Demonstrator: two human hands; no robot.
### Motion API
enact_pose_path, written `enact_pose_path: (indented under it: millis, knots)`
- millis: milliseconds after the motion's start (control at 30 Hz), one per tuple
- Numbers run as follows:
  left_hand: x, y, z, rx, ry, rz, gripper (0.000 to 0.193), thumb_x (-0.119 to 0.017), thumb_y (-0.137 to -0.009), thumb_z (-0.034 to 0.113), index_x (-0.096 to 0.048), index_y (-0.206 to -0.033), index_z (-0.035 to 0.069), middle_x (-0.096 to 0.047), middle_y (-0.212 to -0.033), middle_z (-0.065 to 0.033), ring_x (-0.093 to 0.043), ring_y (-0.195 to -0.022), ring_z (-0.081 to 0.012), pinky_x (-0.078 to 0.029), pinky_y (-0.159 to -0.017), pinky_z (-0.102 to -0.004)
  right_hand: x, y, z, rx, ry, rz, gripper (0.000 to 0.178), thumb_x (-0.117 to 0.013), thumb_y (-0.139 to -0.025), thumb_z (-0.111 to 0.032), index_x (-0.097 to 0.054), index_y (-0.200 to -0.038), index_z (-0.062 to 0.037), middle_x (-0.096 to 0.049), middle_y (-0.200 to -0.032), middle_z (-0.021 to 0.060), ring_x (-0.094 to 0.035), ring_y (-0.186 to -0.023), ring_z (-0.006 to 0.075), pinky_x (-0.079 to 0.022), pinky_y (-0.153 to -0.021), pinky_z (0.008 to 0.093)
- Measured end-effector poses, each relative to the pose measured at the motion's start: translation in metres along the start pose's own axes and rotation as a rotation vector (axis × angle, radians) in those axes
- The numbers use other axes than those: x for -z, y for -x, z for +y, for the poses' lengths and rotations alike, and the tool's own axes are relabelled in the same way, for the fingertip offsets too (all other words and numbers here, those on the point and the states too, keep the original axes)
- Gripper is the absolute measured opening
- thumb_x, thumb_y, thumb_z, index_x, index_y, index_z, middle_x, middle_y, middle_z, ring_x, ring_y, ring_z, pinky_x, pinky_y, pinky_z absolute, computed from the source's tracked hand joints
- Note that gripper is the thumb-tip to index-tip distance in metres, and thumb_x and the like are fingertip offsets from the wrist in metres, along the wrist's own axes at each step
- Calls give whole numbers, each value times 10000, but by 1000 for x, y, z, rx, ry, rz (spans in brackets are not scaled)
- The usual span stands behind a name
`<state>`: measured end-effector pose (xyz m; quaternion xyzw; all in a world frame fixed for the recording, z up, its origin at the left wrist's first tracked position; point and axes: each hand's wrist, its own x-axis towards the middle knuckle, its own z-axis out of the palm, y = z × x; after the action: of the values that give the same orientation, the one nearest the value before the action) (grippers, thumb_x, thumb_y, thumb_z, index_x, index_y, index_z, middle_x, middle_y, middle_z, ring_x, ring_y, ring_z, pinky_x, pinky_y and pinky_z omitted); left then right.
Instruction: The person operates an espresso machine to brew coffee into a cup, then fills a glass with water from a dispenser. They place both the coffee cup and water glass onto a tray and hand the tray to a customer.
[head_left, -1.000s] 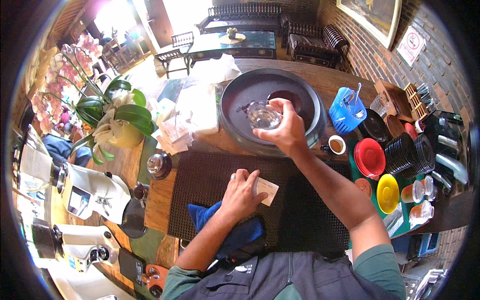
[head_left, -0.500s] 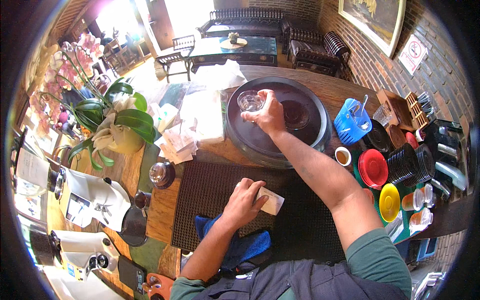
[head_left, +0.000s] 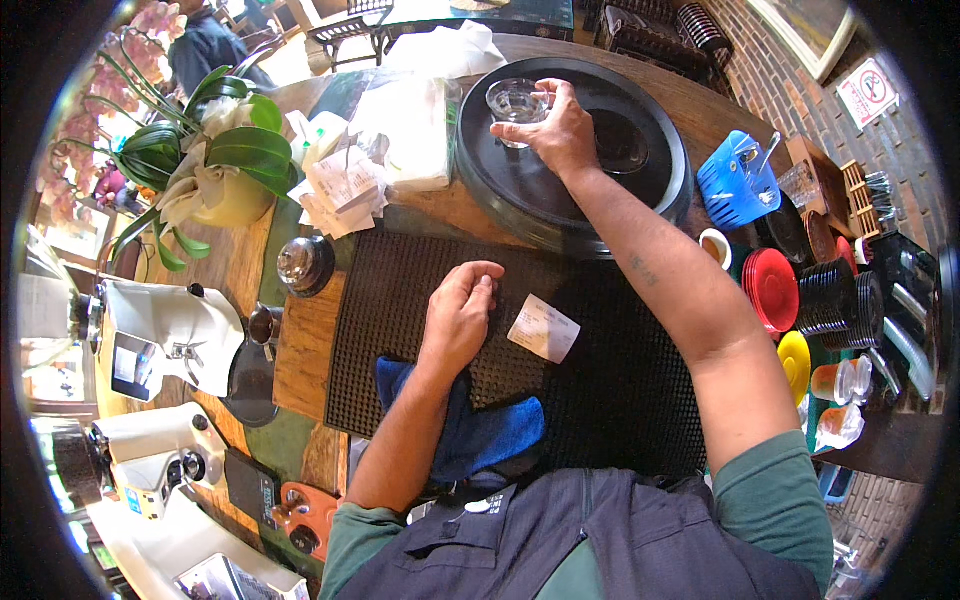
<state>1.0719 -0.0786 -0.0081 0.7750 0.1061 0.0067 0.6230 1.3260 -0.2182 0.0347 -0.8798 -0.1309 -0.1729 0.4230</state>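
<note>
My right hand (head_left: pixel 562 130) is closed around a clear glass cup (head_left: pixel 516 104), fingers and thumb gripping its side. The cup is over the left part of a large round black tray (head_left: pixel 640 205); whether its base touches the tray I cannot tell. Above the black rubber mat (head_left: pixel 400 270), my left hand (head_left: pixel 460 312) is loosely bent and open, with nothing in it. A white paper slip (head_left: pixel 543 328) lies on the mat, just right of that hand. Below it, near my apron, a blue cloth (head_left: pixel 490 435) is bunched up.
Paper slips (head_left: pixel 342 190) and a napkin stack (head_left: pixel 420 140) lie left of the tray. A silver bell (head_left: pixel 304 265), grinders (head_left: pixel 165 335) and a potted orchid (head_left: pixel 235 200) line the left. On the right stand a blue basket (head_left: pixel 738 185), a brown-filled cup (head_left: pixel 714 247) and red saucers (head_left: pixel 770 290).
My left hand has let go of the paper slip, which now lies on the mat. My right hand still grips the glass cup. The view has tilted downward, and a person appears at upper left.
</note>
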Motion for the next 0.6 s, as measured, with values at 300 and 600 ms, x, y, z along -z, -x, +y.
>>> enact_pose_path:
  millis: [300,600]
  knots:
    - [-1,1,3,27,9,-6,221,-590,-1110,107,-744,-1239,16,-716,-1015,-75,-674,-849,-143,-567,-790,-316,149,49,-4,86,-66,-241,553,-895,-915,-271,-694,-1360,-11,-761,-1297,186,-749,-1223,253,-621,-1034,386]
    - [-2,2,8,30,63,-53,203,-652,-1105,138,-748,-1249,31,-694,-1006,16,-610,-898,-82,-530,-815,-272,325,121,19,-34,321,-499,551,-881,-764,-119,-719,-1284,-34,-743,-1253,135,-729,-1159,277,-595,-988,392]
